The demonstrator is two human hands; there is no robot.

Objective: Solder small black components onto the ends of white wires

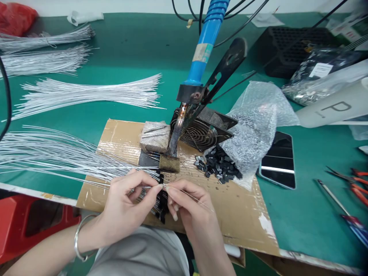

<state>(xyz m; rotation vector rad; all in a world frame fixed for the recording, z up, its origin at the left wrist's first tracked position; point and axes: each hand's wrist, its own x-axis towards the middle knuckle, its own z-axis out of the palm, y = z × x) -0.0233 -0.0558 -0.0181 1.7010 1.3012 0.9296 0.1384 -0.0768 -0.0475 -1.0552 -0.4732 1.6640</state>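
Observation:
My left hand (126,205) is closed in a pinch on a thin wire, thumb against forefinger. Fingertip to fingertip with it, my right hand (194,209) pinches a thin wire whose fine tail runs out over the palm. The exact spot between the fingertips is too small to make out. Just beneath the hands, a row of black pieces (163,207) with wires attached lies at the cardboard's front edge. A bundle of loose grey wires (66,155) extends leftward. Beyond the hands a blue-handled soldering iron (207,36) points down at a brown pad (169,164).
Bubble wrap (253,115) spills small black pieces (220,163) onto the cardboard (230,214). Behind the iron sits a fan (198,134). A phone (278,159), pliers (352,180) and a screwdriver (335,197) lie right. More wire bundles (92,92) lie left.

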